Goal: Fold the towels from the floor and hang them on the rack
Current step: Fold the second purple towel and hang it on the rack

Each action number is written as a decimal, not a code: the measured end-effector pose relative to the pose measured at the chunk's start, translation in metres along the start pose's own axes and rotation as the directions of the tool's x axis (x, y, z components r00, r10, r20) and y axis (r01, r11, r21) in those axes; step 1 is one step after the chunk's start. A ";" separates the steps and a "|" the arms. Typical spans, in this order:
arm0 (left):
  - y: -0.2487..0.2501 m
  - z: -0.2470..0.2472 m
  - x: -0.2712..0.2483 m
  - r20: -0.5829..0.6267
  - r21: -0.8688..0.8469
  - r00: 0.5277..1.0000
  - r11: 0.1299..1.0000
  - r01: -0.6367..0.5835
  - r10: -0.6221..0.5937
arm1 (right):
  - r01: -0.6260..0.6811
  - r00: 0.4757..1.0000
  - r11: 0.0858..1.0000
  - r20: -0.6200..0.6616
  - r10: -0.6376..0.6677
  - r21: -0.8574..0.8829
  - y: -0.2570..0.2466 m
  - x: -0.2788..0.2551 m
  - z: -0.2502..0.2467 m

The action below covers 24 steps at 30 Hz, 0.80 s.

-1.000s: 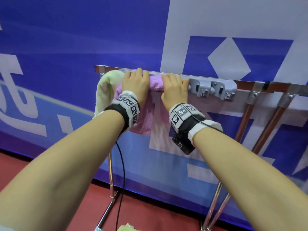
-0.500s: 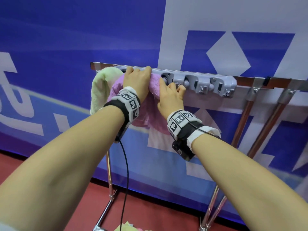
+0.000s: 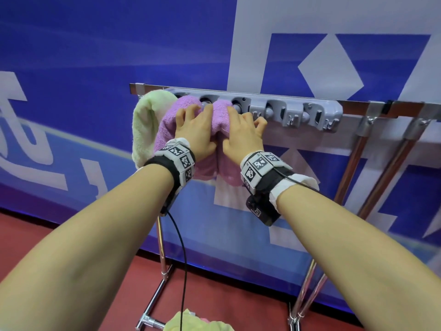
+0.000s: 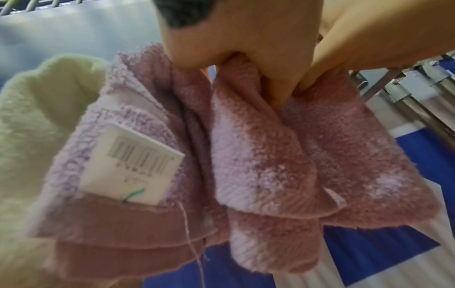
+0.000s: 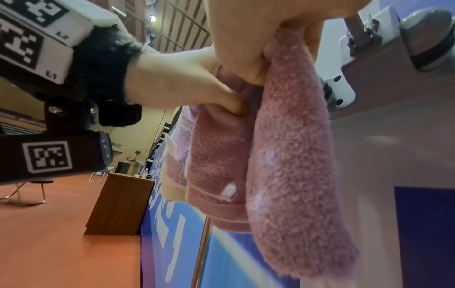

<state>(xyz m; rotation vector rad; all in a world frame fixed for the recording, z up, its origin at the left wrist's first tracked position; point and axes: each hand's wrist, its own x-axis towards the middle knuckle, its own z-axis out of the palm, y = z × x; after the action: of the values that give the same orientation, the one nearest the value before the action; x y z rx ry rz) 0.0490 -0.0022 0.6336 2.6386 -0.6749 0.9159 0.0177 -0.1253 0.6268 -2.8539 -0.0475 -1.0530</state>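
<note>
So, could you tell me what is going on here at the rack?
A person is hanging a folded purple towel over the rack. The left hand and right hand both grip it where it drapes over the bar, side by side. A green towel already hangs beside it, at the bar's left end. More towels lie on the floor below.

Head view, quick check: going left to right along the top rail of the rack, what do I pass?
Green towel → purple towel → left hand → right hand → bare part of the grey clip holder → metal support tubes.
</note>
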 end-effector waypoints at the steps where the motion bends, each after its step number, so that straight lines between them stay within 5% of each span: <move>1: -0.001 -0.002 -0.002 0.004 0.003 1.000 1.000 -0.008 0.008 | -0.001 1.000 1.000 0.009 0.001 0.018 -0.001 -0.001 -0.002; 8: 0.002 -0.015 -0.011 0.067 -0.070 0.997 0.997 0.036 -0.031 | -0.044 0.994 0.995 0.108 0.035 0.087 -0.009 -0.008 -0.010; 20: 0.029 -0.020 -0.068 -0.119 -0.150 0.984 0.982 0.118 -0.136 | -0.115 0.990 0.956 -0.051 0.134 0.269 0.002 -0.071 -0.016; 24: 0.042 -0.011 -0.098 0.108 -0.276 0.980 0.942 0.189 -0.164 | -0.189 0.982 0.939 0.076 0.174 0.286 0.007 -0.105 -0.011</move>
<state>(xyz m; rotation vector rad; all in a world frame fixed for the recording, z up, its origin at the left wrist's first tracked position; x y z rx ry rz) -0.0458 -0.0001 0.5840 2.4405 -0.5327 0.6092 -0.0692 -0.1333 0.5666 -2.5602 0.0524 -0.8584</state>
